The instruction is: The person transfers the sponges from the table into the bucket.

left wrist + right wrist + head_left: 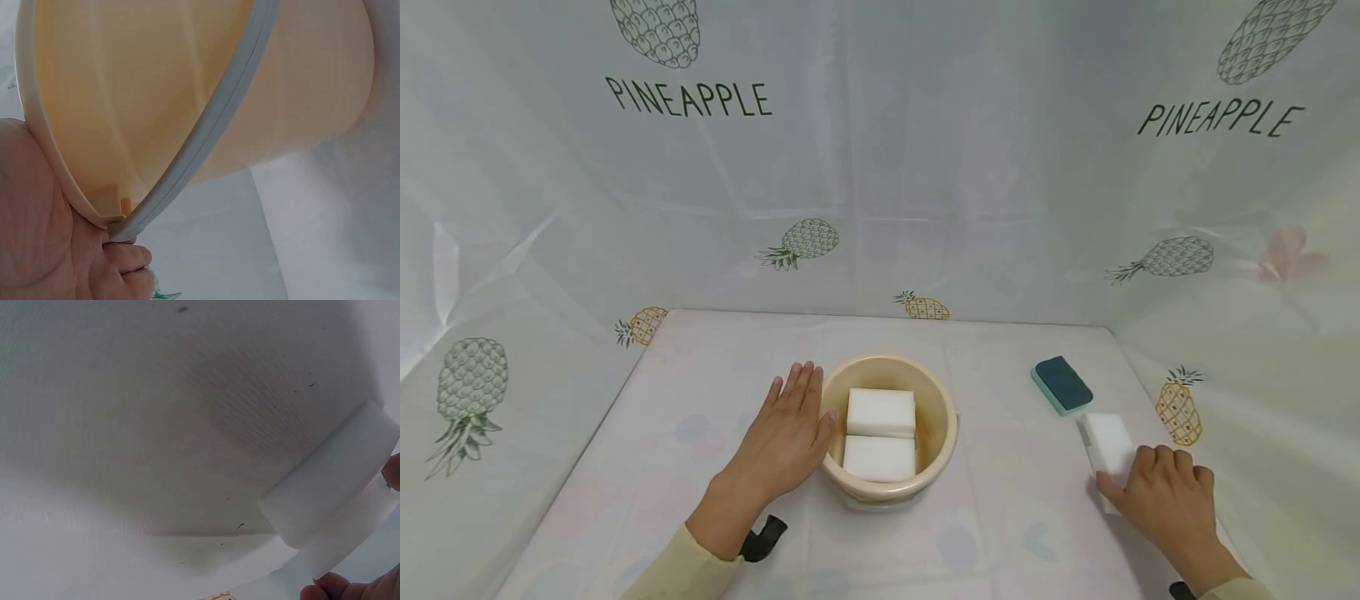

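Note:
A cream bucket (pixel 951 400) with a grey handle (pixel 194 137) stands mid-table and holds two white sponge blocks (pixel 880 458). My left hand (pixel 786 442) lies flat along the bucket's left side, fingers straight, with the palm against the rim in the left wrist view. At the right, my right hand (pixel 1165 500) grips a white sponge block (pixel 353 525) between thumb and fingers. Another white block (pixel 331 475) adjoins it in the right wrist view. Part of the white sponge in the head view is hidden under the hand.
A dark-teal and light-green sponge (pixel 1063 383) lies just beyond the right hand. The table (pixel 1000 500) has a pale printed cover, and pineapple-print sheeting (pixel 880 167) rises behind it and at both sides. A black strap (pixel 763 537) is by the left wrist.

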Demonstrator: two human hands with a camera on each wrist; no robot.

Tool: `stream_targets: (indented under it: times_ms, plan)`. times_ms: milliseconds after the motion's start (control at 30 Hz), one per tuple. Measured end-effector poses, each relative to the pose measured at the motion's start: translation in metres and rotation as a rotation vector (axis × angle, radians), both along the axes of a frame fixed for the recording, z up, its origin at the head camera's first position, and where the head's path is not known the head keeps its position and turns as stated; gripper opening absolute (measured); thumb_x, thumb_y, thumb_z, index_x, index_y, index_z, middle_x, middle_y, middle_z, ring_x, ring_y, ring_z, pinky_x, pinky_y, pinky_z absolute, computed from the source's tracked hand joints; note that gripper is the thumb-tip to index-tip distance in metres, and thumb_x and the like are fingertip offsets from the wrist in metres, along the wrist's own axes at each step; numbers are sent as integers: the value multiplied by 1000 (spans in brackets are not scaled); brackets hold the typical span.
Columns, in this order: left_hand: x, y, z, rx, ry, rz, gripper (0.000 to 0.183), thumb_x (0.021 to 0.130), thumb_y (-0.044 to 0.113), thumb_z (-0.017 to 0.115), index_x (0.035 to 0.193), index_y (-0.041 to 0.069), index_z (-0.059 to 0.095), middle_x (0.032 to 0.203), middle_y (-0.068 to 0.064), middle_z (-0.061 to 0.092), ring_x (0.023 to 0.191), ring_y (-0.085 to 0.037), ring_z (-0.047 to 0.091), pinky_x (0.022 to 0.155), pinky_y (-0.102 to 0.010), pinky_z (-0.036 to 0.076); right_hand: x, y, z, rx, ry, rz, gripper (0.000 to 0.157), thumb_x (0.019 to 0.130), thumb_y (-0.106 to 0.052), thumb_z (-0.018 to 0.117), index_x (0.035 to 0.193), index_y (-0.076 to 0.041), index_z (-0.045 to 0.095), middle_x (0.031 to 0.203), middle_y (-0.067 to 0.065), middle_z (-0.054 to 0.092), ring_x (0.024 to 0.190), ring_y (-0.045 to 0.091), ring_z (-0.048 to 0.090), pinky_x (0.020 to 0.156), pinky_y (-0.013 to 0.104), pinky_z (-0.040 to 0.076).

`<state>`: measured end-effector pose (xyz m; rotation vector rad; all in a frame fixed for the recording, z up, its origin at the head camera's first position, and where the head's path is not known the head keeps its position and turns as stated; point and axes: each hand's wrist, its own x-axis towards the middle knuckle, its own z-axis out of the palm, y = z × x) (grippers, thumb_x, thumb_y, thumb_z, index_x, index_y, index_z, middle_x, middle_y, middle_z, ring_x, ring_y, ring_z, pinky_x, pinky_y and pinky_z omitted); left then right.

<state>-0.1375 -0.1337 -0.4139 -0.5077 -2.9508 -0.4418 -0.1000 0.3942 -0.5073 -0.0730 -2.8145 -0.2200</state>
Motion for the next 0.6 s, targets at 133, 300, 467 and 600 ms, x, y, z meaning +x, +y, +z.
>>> stream_targets:
  times_ms: [133,300,467,600]
  plan:
    - [0,0,0,2,-1,2,65,104,40,34,153,-2,24,160,-20,23,150,-32,17,122,-51,15,-1,-1,0,13,21,-10,73,69,-62,70,70,4,40,63,16,40,66,38,43,53,48,30]
    - [1,-1,0,5,-6,0,64,104,39,34,153,-2,24,160,-20,23,151,-32,17,122,-51,15,-3,-1,-1,2,24,-42,75,72,-66,67,66,3,40,62,16,41,64,37,43,50,45,28]
    - [1,-1,0,5,-7,2,64,104,39,34,153,-2,24,160,-20,23,151,-31,17,122,-51,14,-6,-3,-3,-55,39,-63,73,75,-65,66,64,2,40,61,15,41,62,37,43,49,44,26]
    - [0,-1,-1,3,-7,3,64,104,39,33,153,-2,24,160,-19,22,151,-31,16,122,-50,14,-11,-2,-2,-86,79,-50,67,72,-57,70,64,3,39,62,19,42,61,39,42,46,43,24]
